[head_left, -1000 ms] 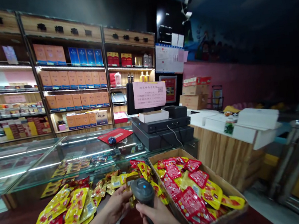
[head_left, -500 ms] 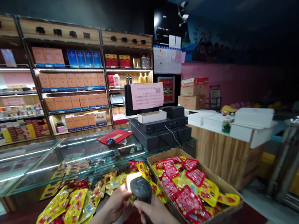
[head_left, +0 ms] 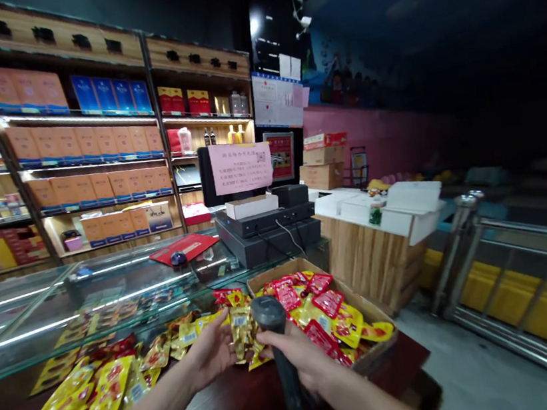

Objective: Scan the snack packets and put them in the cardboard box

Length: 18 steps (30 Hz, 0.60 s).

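My right hand (head_left: pixel 298 353) is wrapped round a dark barcode scanner (head_left: pixel 269 312), whose head points away from me. To its left, my left hand (head_left: pixel 212 354) grips the edge of a gold snack packet (head_left: pixel 241 330), with the packet's barcode side turned up near the scanner. Some of the fingers on the packet are hidden. Beside my right hand stands an open cardboard box (head_left: pixel 374 356) filled with red and yellow snack packets (head_left: pixel 327 302). More yellow and red packets (head_left: pixel 107 391) lie in a loose pile left of my left forearm.
A glass display counter (head_left: pixel 113 290) runs across behind the packets, with a red mat (head_left: pixel 191 246) and a mouse (head_left: pixel 178 258) on it. Past the box are a black cash drawer (head_left: pixel 268 242) and a monitor with a pink notice (head_left: pixel 241 169). A metal railing (head_left: pixel 533 305) stands at right.
The bright light at the scanner's head is gone, and the gold packet now shows plainly in my left hand. My view has turned right, so the surroundings sit further left.
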Motion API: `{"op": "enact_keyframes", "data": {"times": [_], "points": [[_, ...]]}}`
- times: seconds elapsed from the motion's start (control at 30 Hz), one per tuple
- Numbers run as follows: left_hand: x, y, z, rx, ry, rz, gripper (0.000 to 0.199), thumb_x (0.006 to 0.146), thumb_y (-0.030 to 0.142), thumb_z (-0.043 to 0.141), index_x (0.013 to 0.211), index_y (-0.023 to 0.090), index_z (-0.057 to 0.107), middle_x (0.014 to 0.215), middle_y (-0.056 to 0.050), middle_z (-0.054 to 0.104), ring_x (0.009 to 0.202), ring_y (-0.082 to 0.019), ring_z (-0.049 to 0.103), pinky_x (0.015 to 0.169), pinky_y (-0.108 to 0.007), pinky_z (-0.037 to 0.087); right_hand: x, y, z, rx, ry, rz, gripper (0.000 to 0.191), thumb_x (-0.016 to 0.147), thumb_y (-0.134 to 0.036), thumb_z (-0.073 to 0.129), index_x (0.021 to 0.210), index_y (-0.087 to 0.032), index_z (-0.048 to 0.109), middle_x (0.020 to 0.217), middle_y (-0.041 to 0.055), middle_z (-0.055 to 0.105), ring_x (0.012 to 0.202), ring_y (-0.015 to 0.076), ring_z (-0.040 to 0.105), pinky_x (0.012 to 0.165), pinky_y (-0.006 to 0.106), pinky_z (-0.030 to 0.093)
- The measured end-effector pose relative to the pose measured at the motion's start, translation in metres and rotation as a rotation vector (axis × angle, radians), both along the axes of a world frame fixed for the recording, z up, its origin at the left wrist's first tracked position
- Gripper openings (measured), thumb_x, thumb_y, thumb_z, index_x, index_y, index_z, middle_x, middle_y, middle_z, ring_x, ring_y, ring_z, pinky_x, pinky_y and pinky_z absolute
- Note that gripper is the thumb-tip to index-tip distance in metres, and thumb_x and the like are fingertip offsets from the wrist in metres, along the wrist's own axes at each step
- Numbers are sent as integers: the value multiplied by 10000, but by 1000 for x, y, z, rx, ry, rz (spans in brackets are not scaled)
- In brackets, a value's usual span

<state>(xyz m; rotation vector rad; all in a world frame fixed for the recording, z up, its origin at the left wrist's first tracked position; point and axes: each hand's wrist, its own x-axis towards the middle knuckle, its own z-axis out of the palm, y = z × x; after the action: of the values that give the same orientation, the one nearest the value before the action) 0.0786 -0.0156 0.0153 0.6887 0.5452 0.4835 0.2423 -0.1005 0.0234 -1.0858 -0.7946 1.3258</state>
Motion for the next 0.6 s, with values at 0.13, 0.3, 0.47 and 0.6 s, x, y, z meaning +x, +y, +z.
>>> {"op": "enact_keyframes", "data": {"times": [0.13, 0.3, 0.47, 0.6], "points": [[41, 7, 33, -6, -55, -122, 591, 832, 599, 413, 1061, 88, 603, 967, -169, 680, 895, -259, 655, 796, -376, 504, 40, 1, 19, -49, 95, -93, 245, 582, -194, 744, 810, -154, 661, 738, 24, 685, 627, 126, 620, 626, 243, 487], [111, 19, 62, 99, -41, -188, 813, 789, 717, 309, 1136, 27, 562, 1085, -217, 626, 964, -273, 615, 825, -367, 479, 93, -1, 42, 62, 81, -261, 252, 570, -193, 757, 798, -145, 661, 733, 20, 686, 638, 120, 608, 632, 227, 478], [150, 32, 64, 194, 155, -120, 920, 731, 778, 309, 1274, 49, 453, 1314, -223, 472, 1185, -295, 467, 891, -383, 432, 126, -10, 47, 85, 51, -409, 240, 570, -237, 755, 748, -141, 626, 570, -22, 616, 505, 107, 542, 529, 228, 444], [121, 43, 49, 149, 207, -81, 933, 711, 778, 358, 1279, 43, 440, 1310, -231, 470, 1202, -310, 448, 906, -387, 418, 127, -17, 35, 38, 84, -400, 242, 572, -225, 756, 755, -148, 618, 560, -35, 599, 498, 94, 532, 512, 211, 435]]}}
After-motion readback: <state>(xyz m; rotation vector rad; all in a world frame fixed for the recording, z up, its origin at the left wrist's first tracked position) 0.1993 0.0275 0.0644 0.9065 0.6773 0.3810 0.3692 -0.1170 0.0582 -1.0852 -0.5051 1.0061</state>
